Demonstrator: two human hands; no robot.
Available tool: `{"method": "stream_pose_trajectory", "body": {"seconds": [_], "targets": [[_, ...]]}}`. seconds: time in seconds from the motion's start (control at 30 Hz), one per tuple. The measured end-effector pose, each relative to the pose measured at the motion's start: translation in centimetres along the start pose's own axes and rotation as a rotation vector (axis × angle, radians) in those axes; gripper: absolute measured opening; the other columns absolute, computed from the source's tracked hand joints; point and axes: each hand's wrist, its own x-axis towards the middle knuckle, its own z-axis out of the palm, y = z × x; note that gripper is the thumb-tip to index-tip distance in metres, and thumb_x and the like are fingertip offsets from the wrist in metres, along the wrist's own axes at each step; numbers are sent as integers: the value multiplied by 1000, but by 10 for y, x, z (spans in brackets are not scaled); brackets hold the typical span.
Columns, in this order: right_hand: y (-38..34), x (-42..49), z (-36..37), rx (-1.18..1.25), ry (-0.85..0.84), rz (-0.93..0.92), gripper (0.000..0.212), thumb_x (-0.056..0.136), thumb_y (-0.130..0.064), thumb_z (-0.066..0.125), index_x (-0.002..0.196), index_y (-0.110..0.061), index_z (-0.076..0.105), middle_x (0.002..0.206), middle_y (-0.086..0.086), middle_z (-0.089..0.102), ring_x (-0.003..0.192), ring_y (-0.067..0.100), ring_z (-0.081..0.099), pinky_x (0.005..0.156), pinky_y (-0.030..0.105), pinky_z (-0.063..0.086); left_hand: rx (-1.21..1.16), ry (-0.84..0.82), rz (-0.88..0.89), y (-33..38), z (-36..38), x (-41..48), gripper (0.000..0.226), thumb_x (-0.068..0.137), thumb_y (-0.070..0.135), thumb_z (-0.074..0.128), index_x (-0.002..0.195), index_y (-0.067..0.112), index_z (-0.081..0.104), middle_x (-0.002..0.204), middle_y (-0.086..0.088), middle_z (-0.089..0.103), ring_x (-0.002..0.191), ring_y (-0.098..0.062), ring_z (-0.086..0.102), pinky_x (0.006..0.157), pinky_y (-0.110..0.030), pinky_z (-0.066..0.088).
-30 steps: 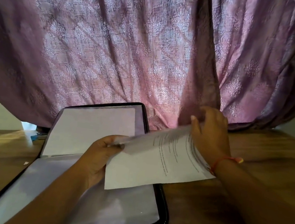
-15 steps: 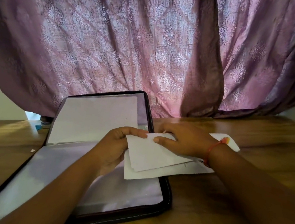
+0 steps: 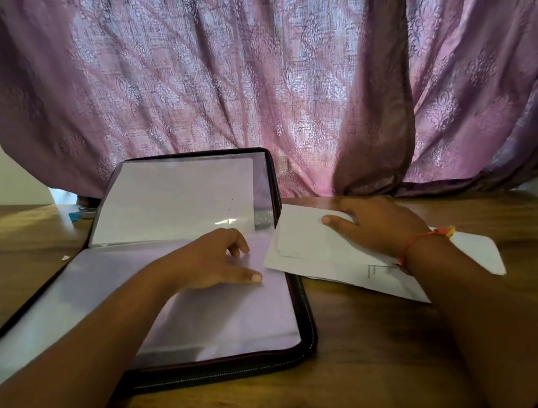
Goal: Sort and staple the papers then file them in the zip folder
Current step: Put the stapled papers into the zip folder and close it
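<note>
The papers (image 3: pixel 330 250) sat on the wooden table (image 3: pixel 377 357), just right of the open zip folder (image 3: pixel 306 333) — clear sleeves (image 3: pixel 175 197) inside. Right hand (image 3: pixel 378 228) pressed them flat, fingers straight; left hand (image 3: pixel 218 262) rested loosely on a sleeve, gripping nothing.

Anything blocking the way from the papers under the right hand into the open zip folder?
Mostly clear: the papers already overlap the zip folder's right edge. Only the left hand lies on the clear sleeve beside them, where they would likely slide in.
</note>
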Motion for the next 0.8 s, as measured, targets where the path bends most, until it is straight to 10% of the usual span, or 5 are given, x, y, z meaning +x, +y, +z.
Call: {"method": "stream_pose_trajectory", "body": {"seconds": [0.47,0.67,0.8], "targets": [[-3,-4,-9,-24,-31,105,62,89,-74,33,130,-34,57,124,3,65,108,27,60,90,41,51,-235,32,12,-15,-6,2,5,92,20,73,94,17,71,93,-1,72,87,-15,63,77,-22,47],[-7,-6,-13,-34,-59,115,57,92,-70,35,131,-35,57,130,4,62,115,29,58,97,42,47,-446,49,-24,-22,-12,-1,17,96,23,69,95,6,71,70,2,68,53,-9,53,55,-22,45],[-12,-3,-8,-38,-116,98,58,86,-74,34,117,-32,60,120,2,65,103,26,60,91,39,50,-508,73,-27,-26,-13,0,18,97,25,67,95,9,74,70,3,69,64,-14,54,61,-26,47]]}}
